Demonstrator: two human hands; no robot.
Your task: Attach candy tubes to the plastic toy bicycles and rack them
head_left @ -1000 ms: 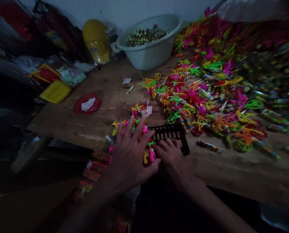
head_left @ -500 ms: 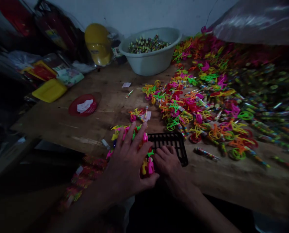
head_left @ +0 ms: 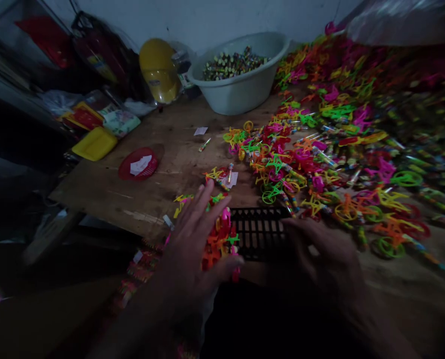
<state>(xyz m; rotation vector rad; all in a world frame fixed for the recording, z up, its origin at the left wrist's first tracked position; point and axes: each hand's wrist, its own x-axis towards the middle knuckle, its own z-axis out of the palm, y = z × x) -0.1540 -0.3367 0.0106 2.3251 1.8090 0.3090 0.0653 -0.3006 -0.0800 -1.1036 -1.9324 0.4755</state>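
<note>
My left hand [head_left: 196, 244] lies spread over a cluster of small pink, orange and green plastic pieces [head_left: 217, 242] at the table's front edge, thumb and fingers apart. Right beside the cluster sits a black slotted rack [head_left: 260, 227], its slots showing the wood beneath. At the rack's right end is my right hand [head_left: 320, 244], dark and blurred, its fingers bent; whether it holds anything is hidden. A large heap of bright plastic bicycle shapes and patterned tubes [head_left: 297, 159] spreads behind and to the right of the rack.
A pale basin [head_left: 237, 92] of patterned tubes stands at the back. A red basket [head_left: 151, 169] with paper, a yellow tray [head_left: 95, 143] and a yellow helmet-like object [head_left: 158, 70] are on the left. One loose tube [head_left: 204, 145] lies mid-table. Colourful packs [head_left: 143, 264] hang below the edge.
My right hand has moved right, from the rack's left part to its right end, uncovering more slots. My left hand stays over the cluster. The view has shifted slightly.
</note>
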